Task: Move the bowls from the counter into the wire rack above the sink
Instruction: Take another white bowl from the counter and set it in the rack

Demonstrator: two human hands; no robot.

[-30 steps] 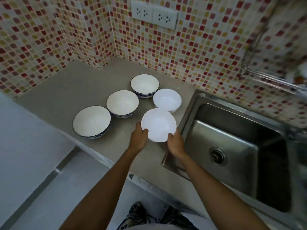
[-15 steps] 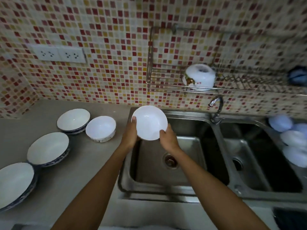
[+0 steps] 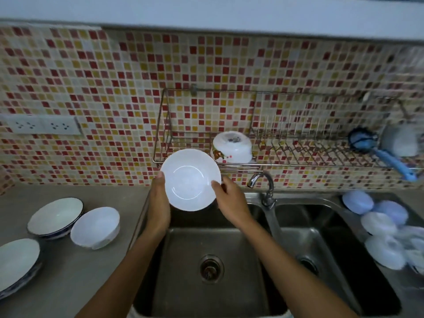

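Head view: grey counter point(image 3: 96, 267), mosaic-tiled wall point(image 3: 114, 88) (sockets point(image 3: 41, 125)), possibly double sink point(image 3: 229, 283).

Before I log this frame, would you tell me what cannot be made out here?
- Head view: fingers of the left hand and right hand, hidden behind the plain white bowl they hold.
- Blue-rimmed bowl at bottom left: cut off by the frame edge.
- Pale round items right of the steel sink: too blurred to identify.

White bowl point(image 3: 190, 179); red-yellow mosaic tiles point(image 3: 114, 88); grey counter point(image 3: 75, 267); blue-rimmed bowls point(image 3: 55, 217) at its left edge; blue brush point(image 3: 376, 148); floral bowl point(image 3: 230, 148).
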